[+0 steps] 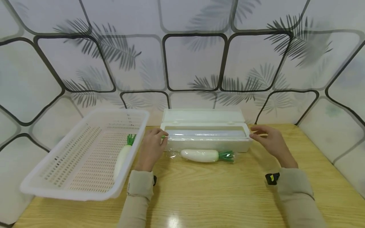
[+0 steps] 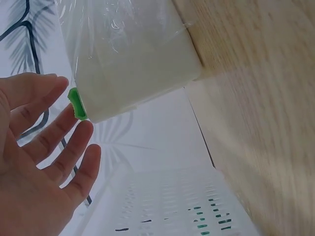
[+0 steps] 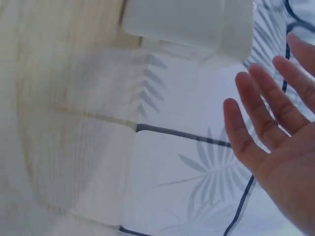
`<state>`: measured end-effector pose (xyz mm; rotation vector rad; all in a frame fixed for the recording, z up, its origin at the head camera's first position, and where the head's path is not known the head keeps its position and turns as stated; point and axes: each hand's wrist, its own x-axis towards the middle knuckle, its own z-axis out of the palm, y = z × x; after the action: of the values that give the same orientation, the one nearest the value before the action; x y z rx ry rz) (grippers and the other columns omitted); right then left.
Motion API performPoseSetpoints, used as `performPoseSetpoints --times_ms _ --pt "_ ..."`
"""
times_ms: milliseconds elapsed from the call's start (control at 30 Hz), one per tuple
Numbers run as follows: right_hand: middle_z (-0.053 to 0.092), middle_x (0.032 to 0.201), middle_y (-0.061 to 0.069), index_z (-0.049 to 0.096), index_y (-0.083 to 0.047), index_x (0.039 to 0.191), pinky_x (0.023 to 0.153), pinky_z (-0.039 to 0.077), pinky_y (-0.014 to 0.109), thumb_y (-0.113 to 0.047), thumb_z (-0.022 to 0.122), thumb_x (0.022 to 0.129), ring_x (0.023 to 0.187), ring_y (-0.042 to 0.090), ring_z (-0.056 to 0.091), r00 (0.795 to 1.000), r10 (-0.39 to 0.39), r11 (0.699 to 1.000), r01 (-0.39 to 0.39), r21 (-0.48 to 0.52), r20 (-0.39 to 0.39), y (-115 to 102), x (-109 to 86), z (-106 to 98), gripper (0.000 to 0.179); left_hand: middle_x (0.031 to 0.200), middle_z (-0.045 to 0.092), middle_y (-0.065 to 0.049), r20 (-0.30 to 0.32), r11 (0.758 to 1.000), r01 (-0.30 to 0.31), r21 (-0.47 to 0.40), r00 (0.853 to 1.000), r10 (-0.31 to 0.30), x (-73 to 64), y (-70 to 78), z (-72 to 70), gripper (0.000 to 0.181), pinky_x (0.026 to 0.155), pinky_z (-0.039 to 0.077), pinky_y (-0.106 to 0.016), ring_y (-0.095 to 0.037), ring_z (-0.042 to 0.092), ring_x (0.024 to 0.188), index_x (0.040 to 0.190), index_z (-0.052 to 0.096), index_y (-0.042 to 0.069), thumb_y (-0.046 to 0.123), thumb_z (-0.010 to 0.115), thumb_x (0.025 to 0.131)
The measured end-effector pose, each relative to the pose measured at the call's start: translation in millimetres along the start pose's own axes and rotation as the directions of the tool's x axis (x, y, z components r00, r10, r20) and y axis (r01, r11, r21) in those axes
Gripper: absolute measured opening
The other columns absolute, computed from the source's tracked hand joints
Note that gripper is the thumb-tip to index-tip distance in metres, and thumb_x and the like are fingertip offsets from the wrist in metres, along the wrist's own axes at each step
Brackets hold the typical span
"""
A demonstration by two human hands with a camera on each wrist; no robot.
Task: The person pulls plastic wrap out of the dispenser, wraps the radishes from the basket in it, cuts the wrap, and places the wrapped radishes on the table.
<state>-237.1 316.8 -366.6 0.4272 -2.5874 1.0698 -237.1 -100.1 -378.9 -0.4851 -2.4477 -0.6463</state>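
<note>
A white cling film dispenser box (image 1: 208, 145) stands on the table with its lid (image 1: 203, 116) raised and a roll of clear film (image 1: 205, 133) inside. Film hangs over its front, down to a white radish (image 1: 199, 155) with green stalks, which lies before the box with clear film around it. At the box's left end is my left hand (image 1: 152, 146), its loosely bent fingers right by a small green slide cutter (image 2: 77, 104). My right hand (image 1: 272, 142) is at the right end, fingertips close to the corner; the right wrist view shows its fingers spread and relaxed.
A white perforated plastic basket (image 1: 68, 196) stands on the left, just beside my left forearm. Another white radish (image 1: 122, 158) lies inside along its right wall. Behind the wooden table (image 1: 216, 196) hangs a patterned backdrop (image 1: 196, 63), close behind the box.
</note>
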Motion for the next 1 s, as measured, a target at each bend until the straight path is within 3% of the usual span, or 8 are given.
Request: performPoseSetpoints --times_ms 67,200,267,333,533,733,1000 --pt "0.07 0.105 0.024 0.069 0.009 0.114 0.075 0.048 0.01 -0.002 0.071 0.094 0.086 0.0 0.061 0.998 -0.062 0.998 0.061 -0.027 -0.033 -2.5 -0.6 4.3 0.023 0.1 0.069 -0.016 -0.006 0.999 -0.035 0.024 0.999 0.035 0.3 -0.2 0.4 0.006 0.09 0.052 -0.047 -0.037 0.063 0.099 0.094 0.076 -0.002 0.001 0.076 0.089" --pt "0.073 0.096 0.017 0.073 0.006 0.103 0.075 0.057 0.035 0.005 0.076 0.087 0.081 0.026 0.067 0.98 -0.188 0.975 0.179 -0.129 -0.061 -5.2 -0.2 12.2 0.017 0.1 0.071 -0.015 -0.007 0.995 -0.084 0.061 0.996 0.084 -0.7 -1.8 1.5 0.005 0.09 0.052 -0.047 -0.036 0.064 0.099 0.093 0.076 -0.001 0.002 0.076 0.089" --pt "0.073 0.096 0.016 0.074 0.005 0.101 0.074 0.057 0.049 0.007 0.077 0.084 0.081 0.031 0.067 0.967 -0.246 0.959 0.233 -0.163 -0.061 -5.7 1.1 15.5 0.017 0.101 0.072 -0.013 0.006 0.993 -0.094 0.074 0.996 0.094 -1.8 -2.9 2.3 0.006 0.092 0.051 -0.049 -0.035 0.064 0.101 0.095 0.076 0.0 0.003 0.076 0.09" --pt "0.072 0.095 0.015 0.074 0.005 0.099 0.072 0.056 0.053 0.007 0.079 0.082 0.08 0.032 0.066 0.956 -0.287 0.944 0.273 -0.186 -0.054 -5.5 2.6 17.7 0.018 0.103 0.073 -0.012 0.019 0.992 -0.098 0.081 0.995 0.096 -2.8 -3.8 2.8 0.007 0.094 0.049 -0.051 -0.034 0.063 0.103 0.097 0.075 0.001 0.004 0.075 0.091" --pt "0.07 0.09 0.012 0.075 0.004 0.095 0.063 0.05 0.043 0.005 0.082 0.077 0.077 0.029 0.062 0.942 -0.332 0.923 0.314 -0.22 -0.047 -4.9 3.6 23.2 0.02 0.107 0.073 -0.011 0.033 0.989 -0.116 0.086 0.993 0.114 -2.9 -7.4 4.0 0.013 0.093 0.047 -0.052 -0.034 0.063 0.105 0.104 0.075 0.002 0.007 0.074 0.092" --pt "0.063 0.082 0.008 0.076 0.004 0.089 0.061 0.048 0.039 0.003 0.085 0.075 0.072 0.023 0.056 0.932 -0.358 0.91 0.334 -0.247 -0.056 -5.4 3.7 30.8 0.017 0.102 0.073 -0.008 0.047 0.986 -0.139 0.093 0.99 0.135 -1.0 -9.7 6.9 0.012 0.088 0.046 -0.05 -0.032 0.062 0.102 0.102 0.077 0.004 0.01 0.076 0.091" --pt "0.062 0.078 0.004 0.074 -0.002 0.078 0.06 0.044 0.036 0.004 0.085 0.076 0.069 0.021 0.053 0.93 -0.352 0.915 0.317 -0.249 -0.109 -7.3 3.4 36.2 0.013 0.101 0.074 -0.008 0.08 0.997 -0.063 0.049 0.995 0.059 4.4 -7.7 6.8 0.009 0.09 0.048 -0.053 -0.032 0.064 0.1 0.096 0.079 0.007 0.012 0.078 0.089"
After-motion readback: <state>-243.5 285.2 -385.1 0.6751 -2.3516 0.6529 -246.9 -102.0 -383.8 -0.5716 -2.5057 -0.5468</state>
